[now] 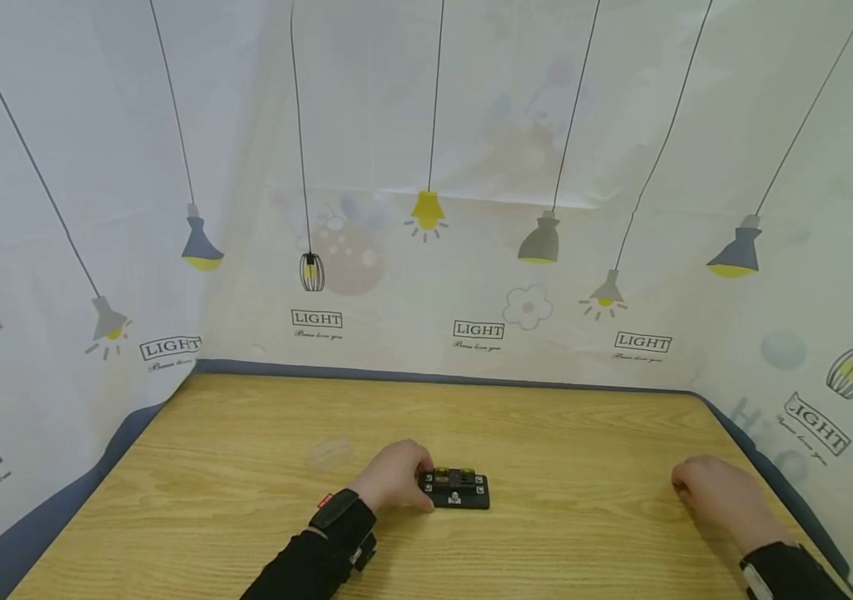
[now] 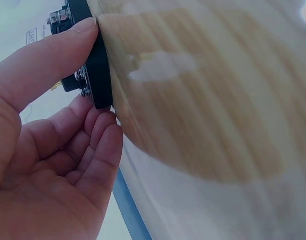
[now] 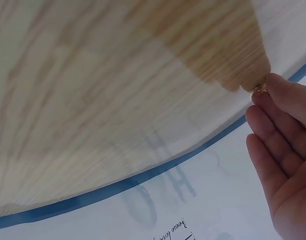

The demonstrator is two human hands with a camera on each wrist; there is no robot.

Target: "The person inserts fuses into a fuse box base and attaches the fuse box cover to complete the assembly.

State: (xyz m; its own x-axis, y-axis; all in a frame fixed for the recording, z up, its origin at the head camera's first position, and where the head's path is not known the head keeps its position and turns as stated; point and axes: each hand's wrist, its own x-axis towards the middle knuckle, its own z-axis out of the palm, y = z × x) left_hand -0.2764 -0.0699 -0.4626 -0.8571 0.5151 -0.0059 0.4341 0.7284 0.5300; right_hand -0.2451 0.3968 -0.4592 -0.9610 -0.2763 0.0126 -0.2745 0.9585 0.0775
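A black fuse block (image 1: 459, 492) with metal screw terminals and yellow parts on top lies on the table. My left hand (image 1: 394, 477) grips its left end, thumb at the near side and fingers at the far side. In the left wrist view, the thumb of that hand (image 2: 57, 125) presses against the side of the block (image 2: 98, 75), and the fingertips sit by its end. Well to the right, my right hand (image 1: 722, 496) is low over the table. Its thumb and forefinger pinch a small shiny metal piece (image 3: 259, 89), mostly hidden by the fingertips, and the other fingers curl loosely.
The wood-grain table (image 1: 546, 433) has a glossy surface and a dark blue border along its back and sides. A pale patch (image 1: 329, 454) marks it left of the block. Wall sheets (image 1: 396, 108) printed with hanging lamps enclose the back and both sides.
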